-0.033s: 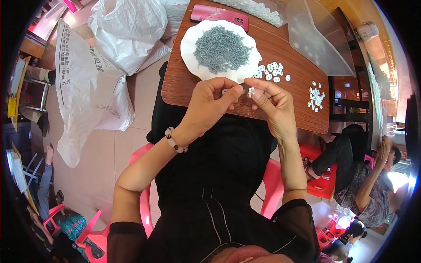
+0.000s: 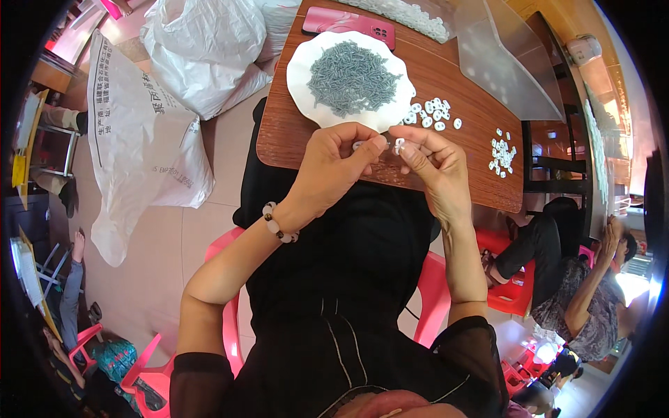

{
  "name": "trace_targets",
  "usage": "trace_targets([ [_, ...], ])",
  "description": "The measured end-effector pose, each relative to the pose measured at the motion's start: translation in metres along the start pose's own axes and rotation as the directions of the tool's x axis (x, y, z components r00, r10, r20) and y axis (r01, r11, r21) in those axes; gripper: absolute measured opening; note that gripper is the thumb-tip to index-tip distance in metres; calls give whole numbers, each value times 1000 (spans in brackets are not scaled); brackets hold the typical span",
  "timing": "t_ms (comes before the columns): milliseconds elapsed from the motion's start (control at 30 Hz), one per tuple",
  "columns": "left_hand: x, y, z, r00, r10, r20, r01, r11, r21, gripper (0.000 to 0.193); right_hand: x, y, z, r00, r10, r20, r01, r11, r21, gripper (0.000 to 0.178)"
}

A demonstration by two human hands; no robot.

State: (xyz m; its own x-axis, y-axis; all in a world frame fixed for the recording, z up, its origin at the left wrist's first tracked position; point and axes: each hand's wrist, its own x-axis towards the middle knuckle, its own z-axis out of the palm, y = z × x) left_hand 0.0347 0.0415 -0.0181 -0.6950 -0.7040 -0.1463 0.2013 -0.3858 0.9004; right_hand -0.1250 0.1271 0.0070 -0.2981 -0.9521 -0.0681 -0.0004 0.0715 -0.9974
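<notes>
Over the table's near edge, my left hand [image 2: 339, 164] is closed in a pinch. A thin grey tip shows at its fingertips, and a small white plastic piece [image 2: 357, 145] peeks out between its fingers. Facing it, my right hand [image 2: 439, 167] pinches another small white plastic piece [image 2: 399, 145] between thumb and forefinger. The two fingertips are close together; whether the parts touch I cannot tell. Just beyond lies a scalloped white plate [image 2: 301, 73] heaped with short grey rod-like pieces [image 2: 352, 78]. White oval pieces with two holes [image 2: 435, 111] lie right of the plate.
Smaller white pieces [image 2: 502, 155] are grouped near the brown table's [image 2: 481, 184] right edge. A pink phone [image 2: 341, 22] lies behind the plate, and a translucent panel [image 2: 509, 66] stands at the back right. White sacks [image 2: 139, 132] fill the floor at left. Another person [image 2: 585, 292] sits at right.
</notes>
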Motion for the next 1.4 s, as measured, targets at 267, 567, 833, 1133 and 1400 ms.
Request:
trace_targets([
  [267, 0, -4, 0, 999, 46, 7, -46, 998, 47, 15, -4, -6, 3, 994, -94, -52, 88, 990, -112, 14],
  [567, 0, -8, 0, 995, 101, -1, -101, 988, 113, 14, -5, -11, -1, 992, -85, -93, 63, 974, -218, 9],
  [833, 2, -12, 1, 985, 170, 6, -167, 961, 219, 13, -5, -7, -2, 994, -81, -69, 60, 963, -264, 11],
  [1133, 2, -12, 1, 988, 156, 1, -153, 965, 213, 14, -6, -6, -2, 994, -83, -66, 63, 964, -257, 12],
  [1400, 2, -13, 0, 985, 173, 18, -172, 953, 250, 12, -6, -5, 0, 995, -89, -49, 72, 957, -280, 10],
])
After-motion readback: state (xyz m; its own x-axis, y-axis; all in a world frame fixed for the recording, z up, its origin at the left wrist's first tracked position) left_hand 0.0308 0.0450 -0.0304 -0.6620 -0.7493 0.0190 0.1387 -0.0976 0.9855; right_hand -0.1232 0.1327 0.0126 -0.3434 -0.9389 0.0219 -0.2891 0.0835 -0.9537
